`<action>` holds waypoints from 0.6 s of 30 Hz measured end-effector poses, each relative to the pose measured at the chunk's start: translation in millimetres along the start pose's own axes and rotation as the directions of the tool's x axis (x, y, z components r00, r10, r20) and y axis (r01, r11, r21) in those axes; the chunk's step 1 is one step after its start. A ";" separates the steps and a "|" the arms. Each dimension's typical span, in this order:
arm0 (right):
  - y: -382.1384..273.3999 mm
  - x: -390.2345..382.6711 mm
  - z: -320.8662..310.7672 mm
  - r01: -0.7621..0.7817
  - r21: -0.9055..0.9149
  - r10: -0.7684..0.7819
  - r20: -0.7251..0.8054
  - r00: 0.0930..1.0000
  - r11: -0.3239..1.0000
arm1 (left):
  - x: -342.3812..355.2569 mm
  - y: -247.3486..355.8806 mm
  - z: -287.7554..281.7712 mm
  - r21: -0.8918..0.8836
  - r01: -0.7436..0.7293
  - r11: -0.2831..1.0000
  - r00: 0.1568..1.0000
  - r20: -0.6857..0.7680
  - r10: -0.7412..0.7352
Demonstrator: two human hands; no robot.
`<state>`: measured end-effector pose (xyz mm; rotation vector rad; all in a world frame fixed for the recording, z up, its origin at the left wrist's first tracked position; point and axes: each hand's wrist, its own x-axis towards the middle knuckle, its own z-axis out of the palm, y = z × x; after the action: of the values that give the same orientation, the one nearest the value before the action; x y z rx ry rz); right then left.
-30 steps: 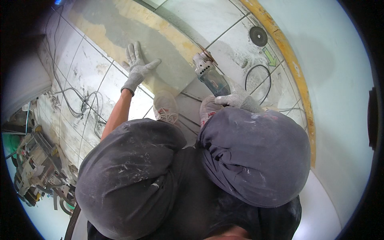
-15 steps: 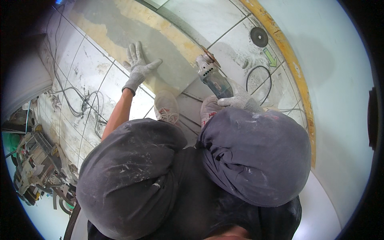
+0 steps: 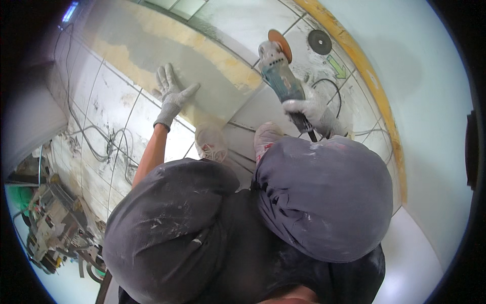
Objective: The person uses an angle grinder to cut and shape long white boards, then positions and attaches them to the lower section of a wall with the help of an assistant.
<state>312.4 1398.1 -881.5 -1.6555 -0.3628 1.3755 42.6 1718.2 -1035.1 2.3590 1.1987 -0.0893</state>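
Left hand [image 3: 173, 99] is flat on the slab [image 3: 217, 99], fingers spread, and I can see the right hand [image 3: 315, 109] gripping a grinder [image 3: 282, 81].

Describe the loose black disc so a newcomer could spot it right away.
Find the yellow strip curving along the pale wall at right. Beside its upper stretch, on the tiles just past the green arrow, lies the black disc. It lies loose, unlike the orange-brown disc on the grinder in the right hand.
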 end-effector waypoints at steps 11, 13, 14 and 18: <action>-24.3 16.9 -17.3 0.075 0.109 -0.059 -0.139 0.988 0.991 | -13.9 69.6 -6.1 0.070 -0.445 0.893 0.880 -0.154 0.450; -14.6 24.0 -16.3 0.085 0.170 -0.062 -0.131 0.989 0.982 | -18.0 110.7 -8.7 0.127 -0.628 0.768 0.766 -0.072 0.638; -10.3 28.0 -16.9 0.065 0.199 -0.043 -0.110 0.993 0.978 | -19.3 127.9 -8.8 0.125 -0.632 0.765 0.763 -0.074 0.642; -13.2 29.2 -9.3 0.135 0.253 -0.110 -0.108 0.988 0.958 | -30.9 201.0 -7.7 -0.522 -0.474 0.709 0.833 -0.003 0.554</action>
<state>334.6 1421.7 -889.6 -1.4497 -0.2162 1.1942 178.2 1599.1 -940.8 2.0681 0.3717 0.2079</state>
